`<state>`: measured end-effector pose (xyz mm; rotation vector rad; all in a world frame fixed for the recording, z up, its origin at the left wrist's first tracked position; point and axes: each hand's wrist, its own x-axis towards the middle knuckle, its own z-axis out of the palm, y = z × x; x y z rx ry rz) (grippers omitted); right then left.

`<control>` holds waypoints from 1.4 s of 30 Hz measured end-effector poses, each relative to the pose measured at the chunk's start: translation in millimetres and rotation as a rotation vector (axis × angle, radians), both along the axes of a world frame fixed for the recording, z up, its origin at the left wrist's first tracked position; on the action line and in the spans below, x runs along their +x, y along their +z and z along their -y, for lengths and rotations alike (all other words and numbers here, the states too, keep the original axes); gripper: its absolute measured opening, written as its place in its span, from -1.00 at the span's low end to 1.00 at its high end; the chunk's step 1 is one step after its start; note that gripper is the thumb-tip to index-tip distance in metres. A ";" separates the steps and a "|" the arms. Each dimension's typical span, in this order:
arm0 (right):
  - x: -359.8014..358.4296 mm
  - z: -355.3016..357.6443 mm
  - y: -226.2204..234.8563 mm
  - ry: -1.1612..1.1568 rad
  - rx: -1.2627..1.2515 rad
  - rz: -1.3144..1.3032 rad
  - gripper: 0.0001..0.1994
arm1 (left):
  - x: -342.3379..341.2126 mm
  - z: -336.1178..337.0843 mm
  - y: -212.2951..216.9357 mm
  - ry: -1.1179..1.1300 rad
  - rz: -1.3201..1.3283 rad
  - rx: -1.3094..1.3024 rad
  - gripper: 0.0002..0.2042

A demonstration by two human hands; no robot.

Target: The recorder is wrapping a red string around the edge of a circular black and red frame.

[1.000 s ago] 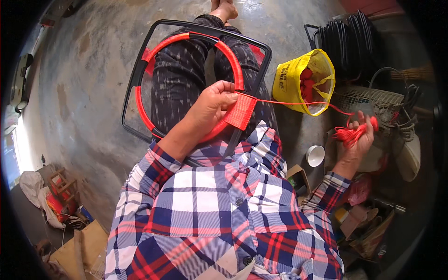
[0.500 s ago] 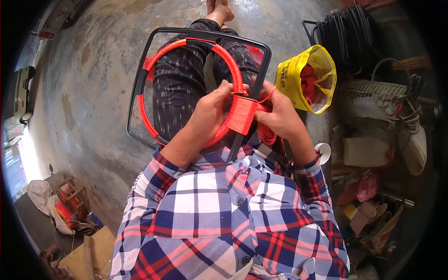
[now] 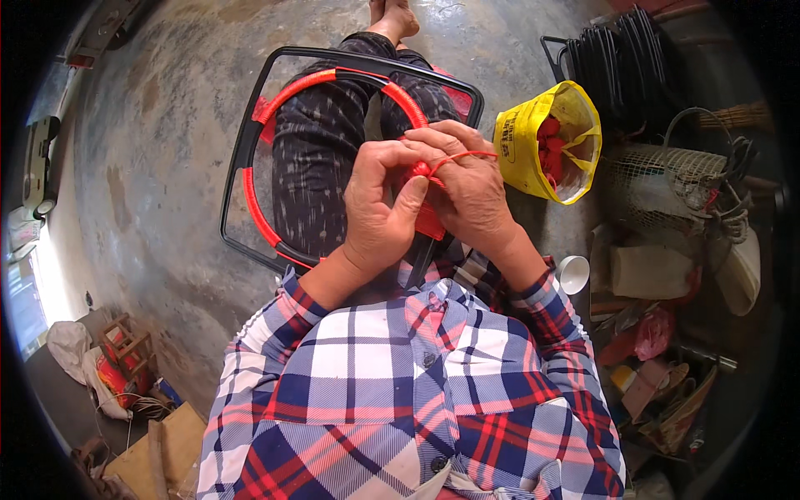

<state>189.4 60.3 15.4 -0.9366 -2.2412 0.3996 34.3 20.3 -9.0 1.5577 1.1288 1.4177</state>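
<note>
Across my lap lies a black metal frame with a rounded rectangular outline, and inside it a ring is wrapped in red cord along several stretches. Both hands meet over the ring's right side, where a wide red-wrapped band partly shows beneath them. My left hand is closed, thumb and forefinger at a small red cord bundle. Against it, my right hand is closed on the red cord, whose thin end sticks out to the right across the fingers. The fingertips are partly hidden.
A yellow bag holding red bundles stands open to the right. Behind it are stacked black frames. A white cup, a wire mesh basket and clutter lie at right. A small wooden stool sits at lower left.
Both hands have come together above the band, hiding most of it. The small red cord bundle now shows between them, and the cord end points right. The frame has tilted slightly.
</note>
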 end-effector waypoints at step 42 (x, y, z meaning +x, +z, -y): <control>86.5 33.7 -37.7 -0.278 -1.145 -0.778 -0.88 | -6.9 -14.5 -15.2 -0.415 0.824 -0.961 -0.67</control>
